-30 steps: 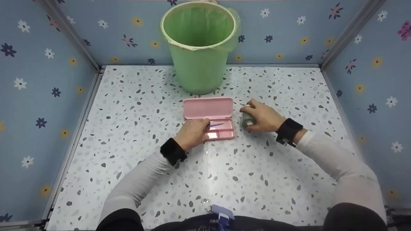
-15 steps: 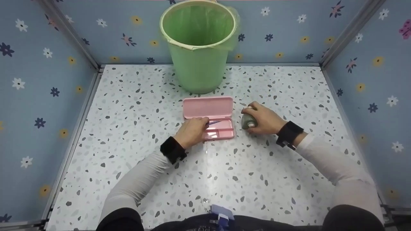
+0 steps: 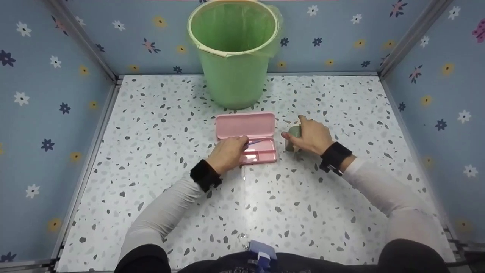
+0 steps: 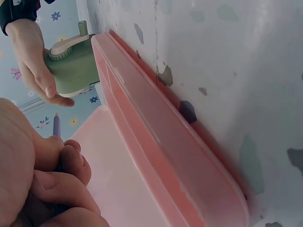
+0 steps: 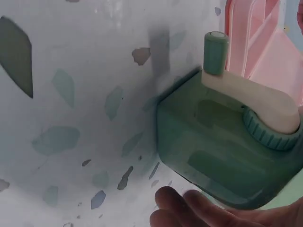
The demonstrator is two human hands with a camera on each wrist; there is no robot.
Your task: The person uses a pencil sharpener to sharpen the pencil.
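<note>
In the head view, my left hand (image 3: 228, 152) pinches a thin purple pencil (image 3: 255, 142) over the open pink pencil case (image 3: 267, 157). Its sharpened tip points right; the left wrist view shows the pencil (image 4: 57, 125) between thumb and fingers. Right of the case, a green crank pencil sharpener (image 3: 294, 133) stands on the table. My right hand (image 3: 313, 137) lies over it, thumb reaching across its top and index finger extended away. In the right wrist view, the fingers (image 5: 177, 203) pass along the far side of the sharpener (image 5: 203, 142), its crank handle facing the camera.
Behind the case stands a green bin (image 3: 235, 81) with a liner over its rim. Flowered blue panels (image 3: 322, 41) wall the speckled table (image 3: 280, 231) at the back and both sides.
My right hand has loosened from its grip round the sharpener; its thumb has moved up across the top and its index finger has straightened. The left hand keeps the pencil nearly still.
</note>
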